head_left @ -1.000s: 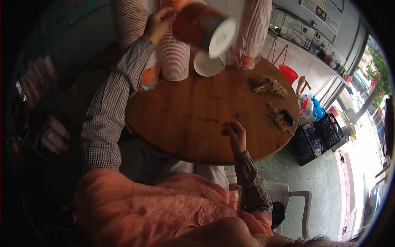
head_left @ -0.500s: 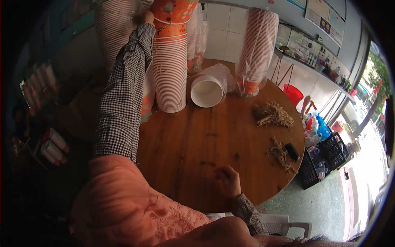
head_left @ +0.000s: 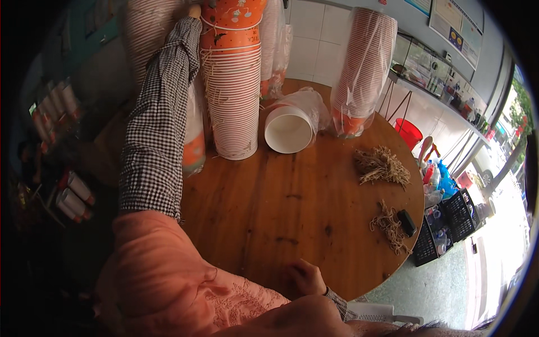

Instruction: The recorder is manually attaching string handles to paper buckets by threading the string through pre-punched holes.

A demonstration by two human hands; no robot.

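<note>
My left arm, in a black-and-white checked sleeve, stretches up to the far left of the table. My left hand [head_left: 194, 10] is at the upper edge, beside a tall stack of nested paper tubs [head_left: 231, 106]; its fingers are hidden. The stack stands upside down, with white-and-pink rims below and orange printed tubs on top. Next to it, a bagged stack of tubs [head_left: 193, 149] is partly covered by my sleeve. Low over the near edge of the table, my right hand [head_left: 310, 279] holds nothing, its fingers loosely apart.
A white-mouthed tub [head_left: 288, 132] lies on its side in clear plastic. Another bagged stack [head_left: 364, 73] stands at the back right. Tan string bundles [head_left: 383, 167] and a small black object [head_left: 406, 223] lie on the round wooden table [head_left: 269, 208]. Black crates [head_left: 432, 236] stand on the floor.
My left hand has shifted slightly up and left beside the tall stack. My right hand has come down and closer to me. The whole view has shifted a little.
</note>
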